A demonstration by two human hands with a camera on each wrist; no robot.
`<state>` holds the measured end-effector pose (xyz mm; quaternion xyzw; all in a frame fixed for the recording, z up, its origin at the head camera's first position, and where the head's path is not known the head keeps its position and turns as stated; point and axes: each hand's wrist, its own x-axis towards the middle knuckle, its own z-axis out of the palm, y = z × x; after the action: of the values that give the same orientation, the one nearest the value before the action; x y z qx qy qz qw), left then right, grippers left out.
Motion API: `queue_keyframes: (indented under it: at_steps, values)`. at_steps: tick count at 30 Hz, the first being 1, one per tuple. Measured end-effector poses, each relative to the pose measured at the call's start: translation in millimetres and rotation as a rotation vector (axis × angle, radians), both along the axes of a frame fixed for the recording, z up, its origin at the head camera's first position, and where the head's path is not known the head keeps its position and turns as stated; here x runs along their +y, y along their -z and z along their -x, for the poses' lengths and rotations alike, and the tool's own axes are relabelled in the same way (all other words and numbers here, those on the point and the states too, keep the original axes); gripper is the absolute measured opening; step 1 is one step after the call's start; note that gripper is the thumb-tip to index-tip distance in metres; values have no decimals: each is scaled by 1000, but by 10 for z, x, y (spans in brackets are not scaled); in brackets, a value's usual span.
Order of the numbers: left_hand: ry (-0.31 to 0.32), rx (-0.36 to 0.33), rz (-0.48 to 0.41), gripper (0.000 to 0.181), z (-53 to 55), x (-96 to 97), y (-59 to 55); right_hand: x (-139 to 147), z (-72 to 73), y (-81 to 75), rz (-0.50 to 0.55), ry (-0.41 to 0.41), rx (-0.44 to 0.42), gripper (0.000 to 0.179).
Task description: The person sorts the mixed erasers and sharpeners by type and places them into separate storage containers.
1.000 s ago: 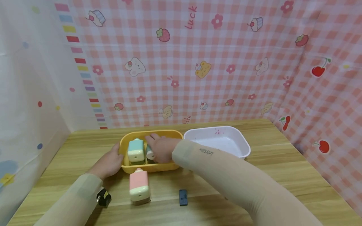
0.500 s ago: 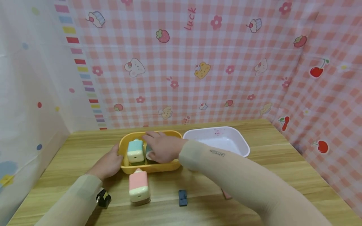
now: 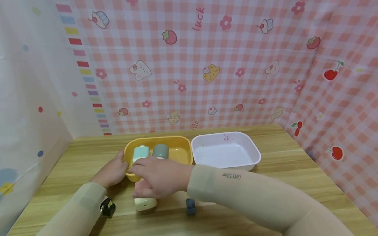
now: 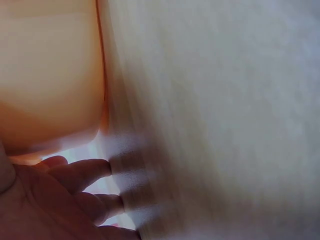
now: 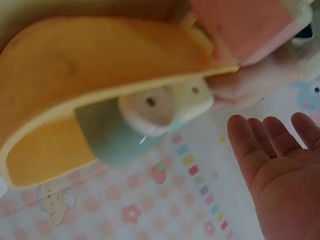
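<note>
In the head view, my left hand (image 3: 113,170) rests against the left end of a yellow tray (image 3: 181,157). The left wrist view shows its fingers (image 4: 82,172) spread on the table beside the tray wall; the thumb is hidden there. My right hand (image 3: 160,177) hovers over a pink-and-cream block (image 3: 145,204) with a small hole in its end, like a pencil sharpener. Its fingers look straight and apart from the block in the right wrist view. Inside the tray lie a similar teal-and-cream block (image 3: 141,152) and a rounder grey-green one (image 3: 160,150), both partly covered by my right hand.
A white tray (image 3: 225,154) stands against the yellow tray's right side. A small dark blue piece (image 3: 190,207) lies nearer the front, below my right wrist. Close to my left sleeve is a small black object (image 3: 108,207) with a metal tip.
My right hand has left the grey-green block in the yellow tray and moved towards me, over the pink block. My left hand stays at the tray's end.
</note>
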<state>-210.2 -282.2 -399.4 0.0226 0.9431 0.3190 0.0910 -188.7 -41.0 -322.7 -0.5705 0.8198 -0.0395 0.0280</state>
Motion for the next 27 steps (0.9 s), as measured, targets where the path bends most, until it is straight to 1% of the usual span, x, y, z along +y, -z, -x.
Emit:
queue_keyframes:
  at_steps: [4, 9, 12, 16, 19, 23, 27]
  values:
    - [-8, -1, 2, 60, -1, 6, -5, -13, -119, 35, -49, -46, 30, 71]
    - [-5, -3, 9, 60, -5, -5, 13, -29, -186, 125, -118, -38, 41, 77]
    - [-2, 4, 2, 59, -6, -9, 30, -21, -206, 167, -130, -45, 92, 78]
    - [1, 9, 1, 58, 2, -16, 42, -14, -213, 211, -128, -57, 149, 77]
    - [1, 9, 4, 59, 4, -16, 40, -18, -205, 245, -137, -52, 164, 76]
    - [0, 15, 9, 61, 5, -13, 39, -23, -188, 283, -161, -31, 173, 78]
    - [4, 25, 8, 60, 11, -14, 41, -34, -177, 303, -184, 3, 156, 79]
